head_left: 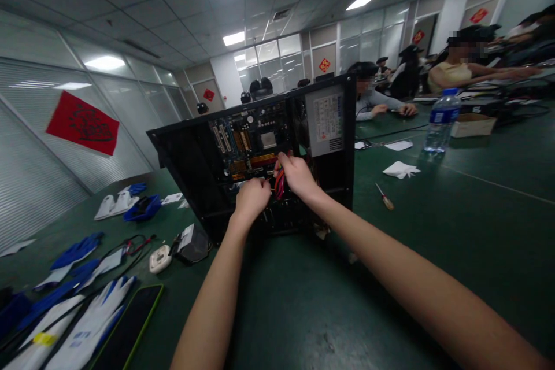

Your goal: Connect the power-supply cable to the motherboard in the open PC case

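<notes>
An open black computer case [182, 156] stands on the green table, its inside facing me. Inside it are a motherboard [243, 133] and, at the upper right, a silver power supply [325, 121]. My right hand [297, 176] is closed around a bundle of coloured cables [280, 182] in front of the board. Just left of it, my left hand [252, 199] has its fingers curled together at the lower part of the board. What its fingertips hold, if anything, is hidden.
Left lie work gloves [93, 324], a phone [130, 324], a white case [160, 258] and a dark boxy part [193, 244]. Right are a screwdriver [384, 198], crumpled paper [401, 170], a water bottle [442, 121] and a cardboard box [472, 126]. Other people sit along the far side.
</notes>
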`<state>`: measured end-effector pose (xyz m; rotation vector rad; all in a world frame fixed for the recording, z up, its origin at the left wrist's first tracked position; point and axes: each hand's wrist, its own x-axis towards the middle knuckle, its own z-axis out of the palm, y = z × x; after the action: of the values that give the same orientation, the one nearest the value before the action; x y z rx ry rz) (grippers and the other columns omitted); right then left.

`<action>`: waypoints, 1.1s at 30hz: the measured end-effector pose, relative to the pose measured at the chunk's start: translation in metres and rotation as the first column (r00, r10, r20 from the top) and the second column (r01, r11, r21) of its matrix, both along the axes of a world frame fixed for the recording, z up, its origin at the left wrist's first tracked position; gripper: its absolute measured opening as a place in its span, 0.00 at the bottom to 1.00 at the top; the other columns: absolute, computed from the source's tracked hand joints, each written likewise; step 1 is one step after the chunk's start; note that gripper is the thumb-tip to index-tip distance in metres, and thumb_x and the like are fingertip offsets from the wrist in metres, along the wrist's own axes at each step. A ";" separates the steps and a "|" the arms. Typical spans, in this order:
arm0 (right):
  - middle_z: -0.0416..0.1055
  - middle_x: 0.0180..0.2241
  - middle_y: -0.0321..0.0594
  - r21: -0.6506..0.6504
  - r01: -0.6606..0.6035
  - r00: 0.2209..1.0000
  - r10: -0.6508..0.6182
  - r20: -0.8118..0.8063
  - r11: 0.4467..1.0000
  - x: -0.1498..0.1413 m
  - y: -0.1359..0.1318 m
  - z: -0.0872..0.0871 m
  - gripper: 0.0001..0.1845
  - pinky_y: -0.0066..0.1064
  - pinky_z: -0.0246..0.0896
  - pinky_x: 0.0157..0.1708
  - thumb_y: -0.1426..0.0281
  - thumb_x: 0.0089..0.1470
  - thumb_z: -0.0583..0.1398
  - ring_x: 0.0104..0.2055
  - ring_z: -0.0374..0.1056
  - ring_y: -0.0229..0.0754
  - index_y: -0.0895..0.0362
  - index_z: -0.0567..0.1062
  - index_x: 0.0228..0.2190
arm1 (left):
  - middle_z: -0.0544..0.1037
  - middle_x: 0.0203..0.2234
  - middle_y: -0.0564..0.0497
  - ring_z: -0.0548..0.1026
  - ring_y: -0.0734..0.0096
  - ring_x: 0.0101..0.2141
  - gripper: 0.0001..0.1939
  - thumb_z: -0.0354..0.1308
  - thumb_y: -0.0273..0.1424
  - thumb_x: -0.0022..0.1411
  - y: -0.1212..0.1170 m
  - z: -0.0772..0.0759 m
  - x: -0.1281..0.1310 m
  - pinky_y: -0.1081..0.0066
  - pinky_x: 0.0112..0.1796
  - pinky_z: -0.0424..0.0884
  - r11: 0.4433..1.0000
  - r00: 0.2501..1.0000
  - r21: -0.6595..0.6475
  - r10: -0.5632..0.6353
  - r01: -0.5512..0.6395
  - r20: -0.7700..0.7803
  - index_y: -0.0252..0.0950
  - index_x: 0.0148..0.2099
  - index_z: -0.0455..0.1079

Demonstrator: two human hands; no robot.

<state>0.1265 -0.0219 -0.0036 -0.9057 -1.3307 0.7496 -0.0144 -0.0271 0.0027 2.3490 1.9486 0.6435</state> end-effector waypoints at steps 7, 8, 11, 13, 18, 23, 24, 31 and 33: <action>0.79 0.36 0.53 -0.182 0.266 0.755 -0.087 0.650 0.947 -0.001 0.031 -0.011 0.23 0.28 0.56 0.36 0.66 0.70 0.50 0.41 0.75 0.46 0.62 0.79 0.31 | 0.82 0.40 0.37 0.80 0.49 0.43 0.20 0.46 0.39 0.67 0.021 -0.009 0.000 0.62 0.40 0.73 0.997 0.991 -0.005 0.075 -0.076 -0.112 0.36 0.41 0.79; 0.79 0.39 0.56 -0.189 0.284 0.732 -0.084 0.677 0.940 -0.001 0.031 -0.013 0.23 0.29 0.56 0.36 0.64 0.70 0.50 0.43 0.75 0.48 0.64 0.80 0.34 | 0.82 0.40 0.37 0.80 0.49 0.43 0.20 0.46 0.39 0.67 0.023 -0.009 0.000 0.62 0.40 0.73 0.998 0.991 -0.007 0.066 -0.067 -0.114 0.36 0.41 0.79; 0.78 0.42 0.61 -0.200 0.324 0.695 -0.089 0.713 0.924 -0.001 0.030 -0.013 0.26 0.30 0.57 0.36 0.62 0.70 0.48 0.46 0.74 0.50 0.67 0.80 0.40 | 0.83 0.38 0.38 0.80 0.50 0.42 0.20 0.46 0.38 0.67 0.027 -0.007 0.000 0.62 0.40 0.73 0.999 0.992 -0.020 0.033 -0.036 -0.118 0.37 0.39 0.79; 0.78 0.41 0.60 -0.219 0.325 0.693 -0.075 0.717 0.920 -0.001 0.029 -0.012 0.27 0.30 0.56 0.36 0.63 0.71 0.48 0.45 0.75 0.50 0.68 0.80 0.40 | 0.83 0.38 0.38 0.81 0.50 0.42 0.19 0.47 0.38 0.67 0.028 -0.006 0.001 0.62 0.40 0.74 0.999 0.993 -0.024 0.025 -0.028 -0.117 0.37 0.39 0.79; 0.79 0.38 0.58 -0.226 0.321 0.677 -0.056 0.734 0.920 -0.001 0.029 -0.011 0.26 0.30 0.55 0.33 0.63 0.71 0.48 0.40 0.75 0.48 0.68 0.80 0.39 | 0.82 0.41 0.36 0.80 0.50 0.44 0.20 0.46 0.38 0.68 0.025 -0.007 0.003 0.61 0.42 0.74 0.999 0.990 -0.026 0.033 -0.037 -0.137 0.35 0.43 0.78; 0.79 0.35 0.56 -0.232 0.312 0.692 -0.053 0.720 0.921 -0.001 0.029 -0.013 0.26 0.29 0.54 0.30 0.63 0.70 0.48 0.34 0.73 0.45 0.68 0.80 0.37 | 0.82 0.42 0.35 0.80 0.49 0.44 0.20 0.46 0.38 0.68 0.024 -0.009 0.005 0.60 0.42 0.74 0.999 0.988 -0.009 0.042 -0.044 -0.147 0.34 0.45 0.78; 0.79 0.34 0.56 -0.232 0.309 0.695 -0.053 0.717 0.922 0.000 0.029 -0.013 0.26 0.29 0.54 0.30 0.64 0.70 0.48 0.34 0.73 0.45 0.67 0.80 0.36 | 0.82 0.41 0.35 0.80 0.49 0.44 0.20 0.46 0.37 0.68 0.024 -0.009 0.005 0.60 0.42 0.74 0.999 0.988 -0.001 0.042 -0.042 -0.150 0.34 0.45 0.78; 0.78 0.29 0.50 -0.245 0.301 0.730 -0.058 0.681 0.922 0.002 0.032 -0.017 0.26 0.28 0.53 0.28 0.63 0.69 0.50 0.30 0.71 0.42 0.64 0.79 0.30 | 0.82 0.40 0.33 0.80 0.47 0.43 0.20 0.47 0.35 0.67 0.021 -0.006 0.010 0.59 0.41 0.75 0.999 0.985 -0.008 0.046 -0.048 -0.168 0.31 0.45 0.78; 0.77 0.27 0.49 -0.267 0.289 0.757 -0.049 0.652 0.919 0.002 0.034 -0.018 0.25 0.28 0.53 0.28 0.63 0.69 0.50 0.29 0.70 0.42 0.63 0.78 0.29 | 0.81 0.41 0.32 0.80 0.47 0.44 0.20 0.47 0.35 0.67 0.021 -0.006 0.011 0.59 0.41 0.75 0.999 0.986 -0.023 0.043 -0.047 -0.163 0.31 0.46 0.78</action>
<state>0.1286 0.0118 -0.0219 -1.6629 -1.6945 0.5562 -0.0037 -0.0066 -0.0029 2.4184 2.0655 0.4374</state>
